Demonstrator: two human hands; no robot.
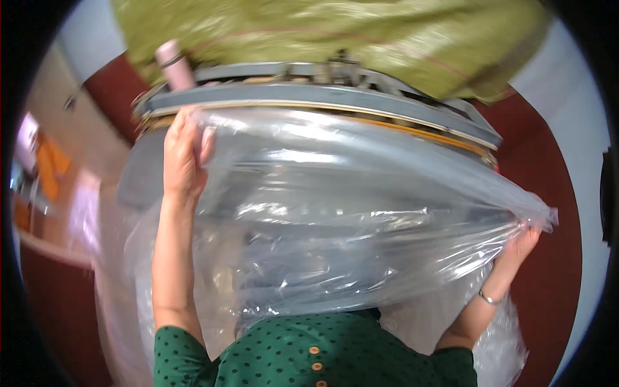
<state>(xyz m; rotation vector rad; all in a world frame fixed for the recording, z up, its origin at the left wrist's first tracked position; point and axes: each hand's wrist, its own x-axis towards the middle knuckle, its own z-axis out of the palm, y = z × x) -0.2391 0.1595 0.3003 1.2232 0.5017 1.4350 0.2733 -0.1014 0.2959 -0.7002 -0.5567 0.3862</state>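
Note:
A large clear plastic sheet (322, 193) is stretched across in front of me, glossy and creased; whether it is a bag, I cannot tell. My left hand (185, 155) is raised at its far left corner, thumb and fingers closed on the edge. On the right, the film is drawn together into a bunch, and my right hand (523, 244) grips it, with a short tuft sticking out past the fingers. Through the film shows a grey surface. Just beyond the sheet's far edge runs a long grey metal machine bar (309, 95) with a yellowish strip.
A pink bottle (175, 64) stands at the machine's left end. Behind the machine lies a big yellow-green woven plastic cover (361, 32). More crumpled clear film (500, 335) hangs at my lower right. A door (77, 103) and an orange cloth (51, 161) are at the left, with dark red floor around.

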